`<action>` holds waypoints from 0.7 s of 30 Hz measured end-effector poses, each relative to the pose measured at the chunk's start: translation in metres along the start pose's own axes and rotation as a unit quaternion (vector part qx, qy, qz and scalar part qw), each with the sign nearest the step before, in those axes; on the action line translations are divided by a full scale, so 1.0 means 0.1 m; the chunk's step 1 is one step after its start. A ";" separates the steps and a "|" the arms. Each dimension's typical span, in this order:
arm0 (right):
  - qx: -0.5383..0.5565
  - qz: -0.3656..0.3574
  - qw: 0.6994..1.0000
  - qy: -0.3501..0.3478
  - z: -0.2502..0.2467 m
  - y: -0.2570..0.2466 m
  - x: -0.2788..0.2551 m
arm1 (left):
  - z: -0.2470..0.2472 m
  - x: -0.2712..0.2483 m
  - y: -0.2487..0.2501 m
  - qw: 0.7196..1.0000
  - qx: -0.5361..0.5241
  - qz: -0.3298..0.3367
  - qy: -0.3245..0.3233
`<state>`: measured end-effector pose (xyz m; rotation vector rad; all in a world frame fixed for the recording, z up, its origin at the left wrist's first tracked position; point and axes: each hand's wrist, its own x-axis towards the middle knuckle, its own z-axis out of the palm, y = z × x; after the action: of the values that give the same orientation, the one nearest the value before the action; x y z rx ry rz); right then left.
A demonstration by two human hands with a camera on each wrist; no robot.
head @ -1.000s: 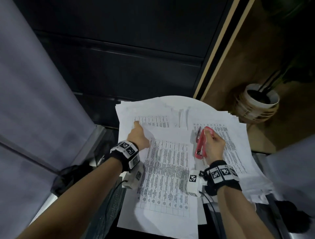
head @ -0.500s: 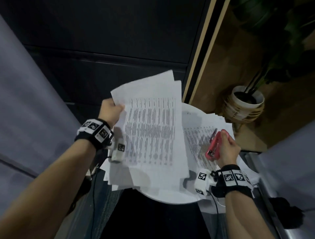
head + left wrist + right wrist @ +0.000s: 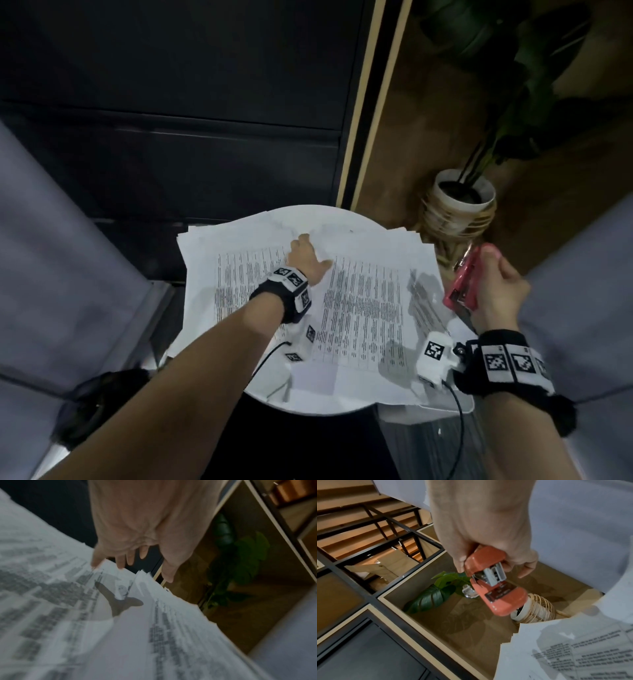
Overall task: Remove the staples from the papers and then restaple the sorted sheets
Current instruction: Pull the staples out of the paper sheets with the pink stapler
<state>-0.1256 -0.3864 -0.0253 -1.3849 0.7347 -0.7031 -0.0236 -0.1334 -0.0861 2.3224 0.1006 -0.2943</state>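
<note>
Left hand (image 3: 306,262) is flat, fingers straight, pressing the far end of the printed papers (image 3: 363,308) spread over the round white table (image 3: 310,404). Right hand (image 3: 498,293) grips the pink stapler (image 3: 464,284) (beside the table's right edge, above the floor), its mouth open.

A round white bench (image 3: 318,406) stands before dark panelled cabinets (image 3: 178,102). At upper right, a wood-lined recess (image 3: 428,130) holds a leafy plant (image 3: 513,85) in a white pot (image 3: 459,202). Grey upholstery (image 3: 44,257) fills both lower sides.
</note>
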 end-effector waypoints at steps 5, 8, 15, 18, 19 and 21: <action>-0.011 0.024 0.997 -0.069 0.20 0.14 -0.09 | -0.24 -0.03 -0.35 0.965 0.243 -0.046 0.091; -0.057 0.034 0.991 -0.120 0.46 0.30 -0.26 | -0.51 -0.07 -0.64 0.950 0.265 -0.143 0.087; -0.217 0.062 0.935 -0.272 0.92 0.93 -0.49 | -0.66 -0.11 -1.25 0.954 0.279 -0.106 -0.035; -0.299 0.042 0.912 -0.278 1.00 1.15 -0.42 | -0.64 -0.17 -1.27 0.959 0.266 -0.063 -0.073; -0.312 0.040 0.912 -0.263 1.02 1.14 -0.42 | -0.62 -0.18 -1.29 0.958 0.271 -0.054 -0.081; -0.324 0.046 0.911 -0.252 1.01 1.11 -0.40 | -0.62 -0.19 -1.31 0.953 0.288 -0.037 -0.083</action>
<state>-0.0674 -0.2871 -0.1294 -2.0161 0.6281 0.0147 -0.0520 0.0025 -0.1312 2.8609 0.0171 -0.6231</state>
